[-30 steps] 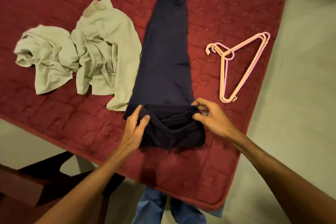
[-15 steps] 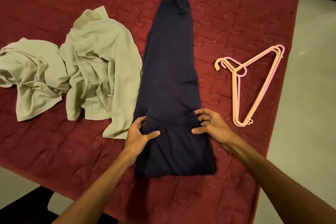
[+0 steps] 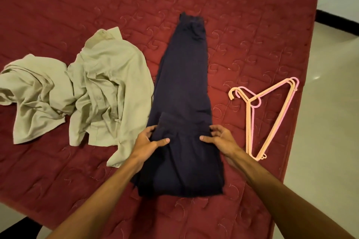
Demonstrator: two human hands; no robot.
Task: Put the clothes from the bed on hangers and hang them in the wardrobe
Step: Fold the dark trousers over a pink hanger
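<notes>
Dark navy trousers (image 3: 182, 87) lie lengthwise on the red quilted bed (image 3: 242, 6), their near end folded back over the middle. My left hand (image 3: 149, 139) grips the left side of that fold, thumb across the top. At the right side of the fold, my right hand (image 3: 219, 137) pinches the cloth with bent fingers and thumb. A crumpled beige shirt (image 3: 108, 83) lies just left of the trousers, with a second beige garment (image 3: 35, 87) further left. A stack of pink and peach hangers (image 3: 272, 114) lies on the bed to the right of my right hand.
The bed's right edge runs close past the hangers, with pale tiled floor (image 3: 330, 132) beyond it. The near edge of the bed crosses the lower left corner, dark below it.
Both hands carried the near end of the trousers away from me and laid it over the middle. The view shifted forward over the bed.
</notes>
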